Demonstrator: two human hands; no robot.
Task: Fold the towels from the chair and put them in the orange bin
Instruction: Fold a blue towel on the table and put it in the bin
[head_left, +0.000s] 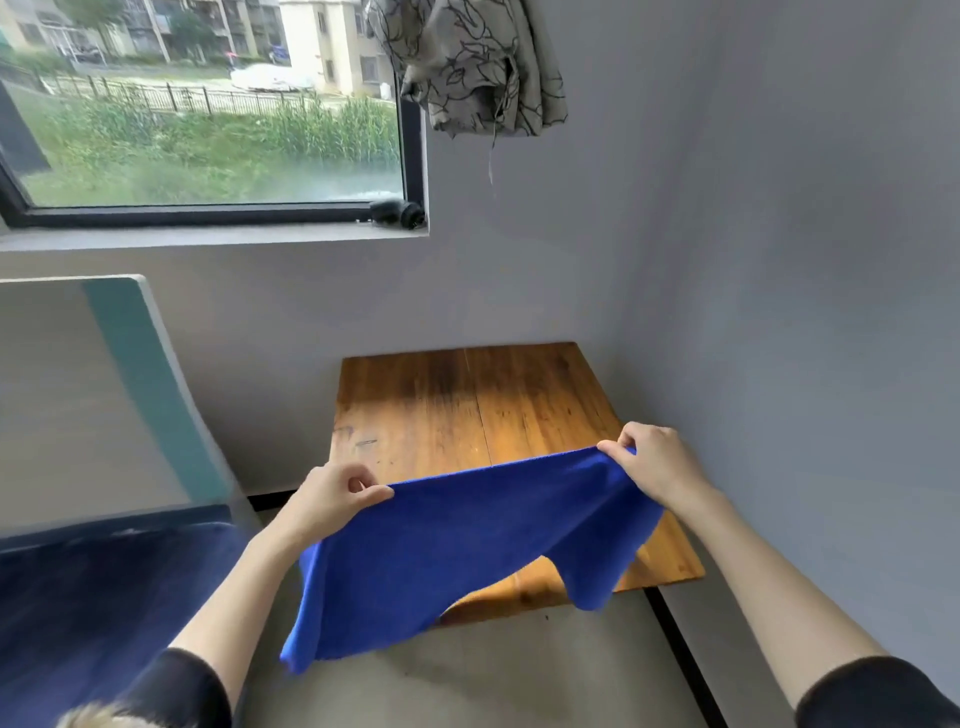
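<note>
Above the near edge of the wooden table (467, 400) I hold the blue towel (447, 545) spread in the air, my left hand (332, 493) pinching one top corner, my right hand (654, 462) the other, fingers curled tight on the cloth; its lower edge hangs over the table's front

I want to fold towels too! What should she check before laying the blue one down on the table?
1. Left hand pinches a top corner of the towel: ok.
2. Right hand pinches the other top corner: ok.
3. Top edge pulled straight: not ok, it sags a little.
4. Bottom edge hangs flat: not ok, it is bunched and uneven.
5. Table bare where the towel will lie: ok.
6. Orange bin close by: cannot tell, not in view.
</note>
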